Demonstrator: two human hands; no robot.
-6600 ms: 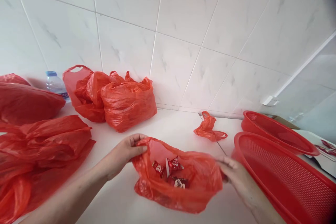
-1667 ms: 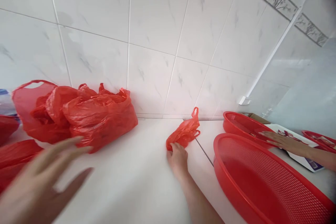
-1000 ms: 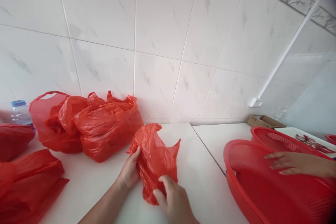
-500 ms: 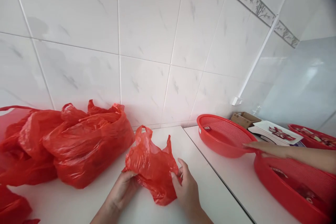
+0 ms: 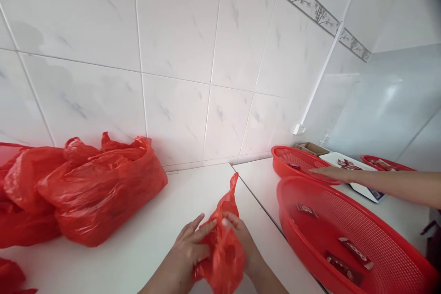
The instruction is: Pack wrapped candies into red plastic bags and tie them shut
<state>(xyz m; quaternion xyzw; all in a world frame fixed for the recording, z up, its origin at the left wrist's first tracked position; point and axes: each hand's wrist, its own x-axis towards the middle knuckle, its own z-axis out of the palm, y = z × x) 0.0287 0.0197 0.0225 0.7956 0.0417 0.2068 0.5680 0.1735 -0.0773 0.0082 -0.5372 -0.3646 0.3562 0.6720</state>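
Between my hands is a red plastic bag [image 5: 225, 262], bunched up above the white table, one twisted handle end pointing up. My left hand [image 5: 188, 250] grips its left side, with the upper fingers stretched across the plastic. On the other side, my right hand [image 5: 246, 241] pinches the bag near its middle, thumb on top. What is inside the bag cannot be made out. To the left lie large stuffed red plastic bags [image 5: 106, 193] against the tiled wall.
On the right, a near red basket [image 5: 289, 220] holds several small wrapped packets [image 5: 356, 251]. Another person's hand [image 5: 330, 173] is over the far red basket [image 5: 280, 165]. Behind are a white scale [image 5: 334, 161] with packets, a cardboard box [image 5: 313, 148] and another red basket [image 5: 370, 160].
My hands have gathered the spread bag into a narrower bunch and moved slightly right. The near basket has moved left and forward beside the far one, along with the other person's arm.
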